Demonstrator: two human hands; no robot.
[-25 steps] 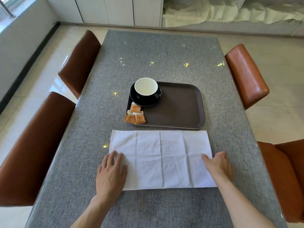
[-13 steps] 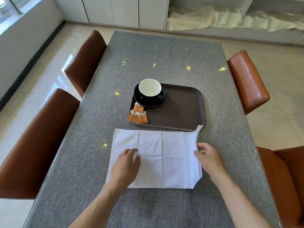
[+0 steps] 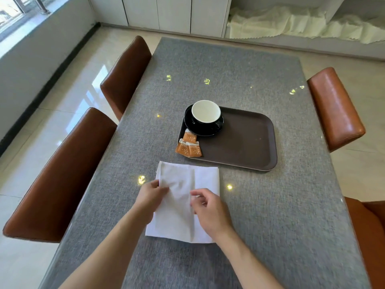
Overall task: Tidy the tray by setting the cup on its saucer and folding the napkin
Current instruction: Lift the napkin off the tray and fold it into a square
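On the surface point(image 3: 270, 205) before you lies the folded napkin point(image 3: 206, 178). Your left hand point(image 3: 151, 198) pinches its left edge; your right hand point(image 3: 210, 211) rests on it, fingers loosely curled. Cup point(image 3: 206, 112) sits on saucer point(image 3: 200, 130).

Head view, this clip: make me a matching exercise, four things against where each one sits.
Things:
1. cup
2. sachets
3. napkin
4. tray

Places:
A. on the table, beyond the napkin
B. on the saucer
C. under both hands, on the table
D. at the tray's near left corner

Pairs: 1-B, 2-D, 3-C, 4-A
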